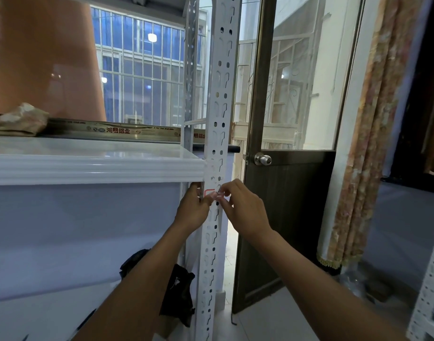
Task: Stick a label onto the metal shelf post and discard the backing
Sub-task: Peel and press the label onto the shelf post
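Observation:
A white perforated metal shelf post [219, 114] runs up the middle of the head view. A small white label with a red border [209, 192] lies against the post just under the shelf board. My left hand [194, 209] and my right hand [243, 207] meet there, fingertips pinching and pressing on the label. Most of the label is hidden behind the fingers. I cannot tell whether a backing is in either hand.
A white shelf board [95, 166] extends left of the post, with an orange bucket [46, 57] and a boxed aluminium strip [112, 131] on top. A dark door with a knob [262, 159] stands right of the post. A black bag [178, 291] lies below.

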